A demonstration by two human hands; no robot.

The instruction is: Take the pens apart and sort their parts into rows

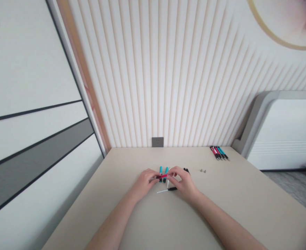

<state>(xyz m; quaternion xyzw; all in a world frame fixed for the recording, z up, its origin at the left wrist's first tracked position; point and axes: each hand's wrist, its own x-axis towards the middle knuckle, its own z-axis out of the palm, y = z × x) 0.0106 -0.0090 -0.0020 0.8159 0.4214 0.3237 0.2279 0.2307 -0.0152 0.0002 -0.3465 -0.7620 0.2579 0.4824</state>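
Fingers of my left hand [144,181] and right hand [183,182] pinched a red barrel [163,176]; grouped pens [219,153] looked complete, blue pieces [160,169] pending.

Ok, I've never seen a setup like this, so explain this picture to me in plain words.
There is no machine here, just a person's two bare hands. The single picture comes from a camera worn on their head, looking forward and down, so both forearms reach in from the bottom edge.

The left hand and right hand hold a slim red-and-black piece between them in their fingers.

Around them on the beige table lie two blue-and-black pieces, a thin white stick with a black end, some black pieces partly hidden by the right hand, and two tiny grey bits. Pens lie side by side near the far right corner.
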